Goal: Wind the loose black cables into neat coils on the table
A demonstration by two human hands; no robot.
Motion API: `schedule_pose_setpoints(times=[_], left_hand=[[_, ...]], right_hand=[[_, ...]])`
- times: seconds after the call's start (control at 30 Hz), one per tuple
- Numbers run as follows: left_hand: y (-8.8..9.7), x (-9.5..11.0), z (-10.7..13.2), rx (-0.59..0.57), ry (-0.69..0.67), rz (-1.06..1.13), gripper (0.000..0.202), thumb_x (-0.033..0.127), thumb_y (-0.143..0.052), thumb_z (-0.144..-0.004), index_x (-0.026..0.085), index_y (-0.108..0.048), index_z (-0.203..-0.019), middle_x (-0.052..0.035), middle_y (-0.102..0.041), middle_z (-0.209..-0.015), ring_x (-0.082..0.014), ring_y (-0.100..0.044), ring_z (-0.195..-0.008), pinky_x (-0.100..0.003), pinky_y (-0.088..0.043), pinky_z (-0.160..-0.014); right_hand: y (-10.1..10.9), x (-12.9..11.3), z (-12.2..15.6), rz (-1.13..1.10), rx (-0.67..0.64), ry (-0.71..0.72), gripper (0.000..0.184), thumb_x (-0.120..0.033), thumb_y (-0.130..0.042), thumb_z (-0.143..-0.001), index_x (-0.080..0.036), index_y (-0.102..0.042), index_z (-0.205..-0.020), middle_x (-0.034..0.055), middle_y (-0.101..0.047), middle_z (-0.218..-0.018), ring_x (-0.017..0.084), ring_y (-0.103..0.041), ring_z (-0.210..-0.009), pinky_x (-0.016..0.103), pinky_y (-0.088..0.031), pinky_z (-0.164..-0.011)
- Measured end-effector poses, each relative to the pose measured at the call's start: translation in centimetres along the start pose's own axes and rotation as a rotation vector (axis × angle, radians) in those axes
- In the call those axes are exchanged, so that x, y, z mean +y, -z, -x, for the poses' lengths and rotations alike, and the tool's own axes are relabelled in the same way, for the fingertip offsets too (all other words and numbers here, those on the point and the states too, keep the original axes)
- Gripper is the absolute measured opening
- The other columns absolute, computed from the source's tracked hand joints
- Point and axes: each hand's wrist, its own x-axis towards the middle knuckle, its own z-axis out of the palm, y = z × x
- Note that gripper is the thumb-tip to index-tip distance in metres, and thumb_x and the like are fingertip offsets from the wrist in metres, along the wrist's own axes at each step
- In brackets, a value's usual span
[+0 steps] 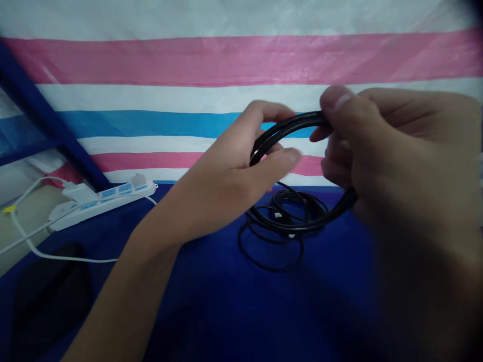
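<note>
At frame centre, the left hand (230, 176) and right hand (381, 151) both pinch a coiled black rubber cable (290, 125), keeping its loops gathered above the blue tabletop (211, 301).

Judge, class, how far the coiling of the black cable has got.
Done: several loops are gathered into a bundle gripped between the left hand and right hand. In hand: both hands hold that bundle above the blue surface. Left: thinner black loops lie loose underneath, ungathered.
</note>
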Motion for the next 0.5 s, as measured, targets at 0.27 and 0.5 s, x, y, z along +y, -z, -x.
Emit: schedule_pose_setpoints(times=[0.27, 0.5], left_hand=[[-0.6, 0.3, -0.1, 0.107, 0.104, 0.484, 0.012, 0.023, -0.048, -0.082, 0.015, -0.055, -0.075, 0.009, -0.017, -0.042, 0.0014, -0.017, -0.028, -0.01, -0.02, -0.029], [-0.1, 0.1, -0.5, 0.581, -0.01, 0.914, 0.02, 0.014, -0.038, -0.087, 0.015, -0.044, -0.067, 0.0087, -0.012, -0.042, -0.0006, -0.018, -0.034, -0.015, -0.031, -0.04]], right_hand=[[-1.1, 0.0, 0.6, -0.225, -0.16, -0.009, 0.033, -0.044, -0.043, -0.088, -0.014, -0.051, -0.076, -0.0003, -0.034, -0.056, -0.003, -0.032, -0.045, 0.011, -0.023, -0.042], [-5.3, 0.0, 1.9, -0.453, -0.129, -0.153, 0.025, -0.037, -0.046, -0.087, -0.013, -0.047, -0.079, -0.0019, -0.047, -0.068, -0.002, -0.045, -0.058, 0.012, -0.039, -0.055]])
